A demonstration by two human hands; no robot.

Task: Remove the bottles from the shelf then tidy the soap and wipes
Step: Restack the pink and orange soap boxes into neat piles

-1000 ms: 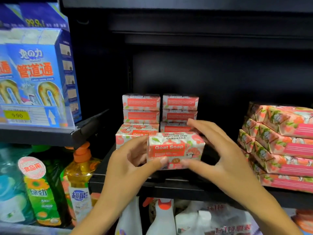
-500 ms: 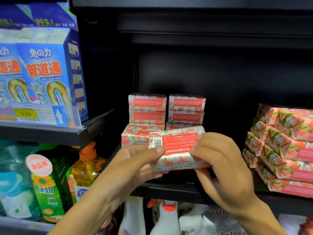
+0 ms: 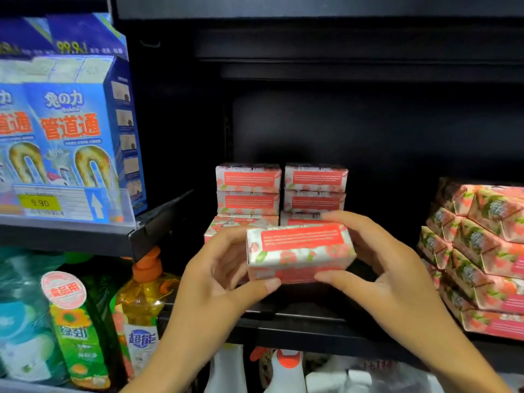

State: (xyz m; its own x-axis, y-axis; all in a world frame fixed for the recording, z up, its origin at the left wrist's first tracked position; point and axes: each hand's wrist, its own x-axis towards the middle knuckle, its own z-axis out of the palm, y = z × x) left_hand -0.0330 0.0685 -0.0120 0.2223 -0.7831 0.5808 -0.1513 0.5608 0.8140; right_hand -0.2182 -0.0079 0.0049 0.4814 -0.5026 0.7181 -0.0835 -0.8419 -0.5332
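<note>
While left hand, right hand grip soap box, stacks sit behind

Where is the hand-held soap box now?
Head view, centre: the soap box is between the left hand and right hand, in front of the soap stacks.

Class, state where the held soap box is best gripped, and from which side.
Near its short ends, from the front: the soap box is a long, flat-faced block held crosswise, so the left hand and right hand each pinch one end.

Shop aisle: price tag on shelf edge, stacked identical soap boxes, detergent bottles below.
</note>
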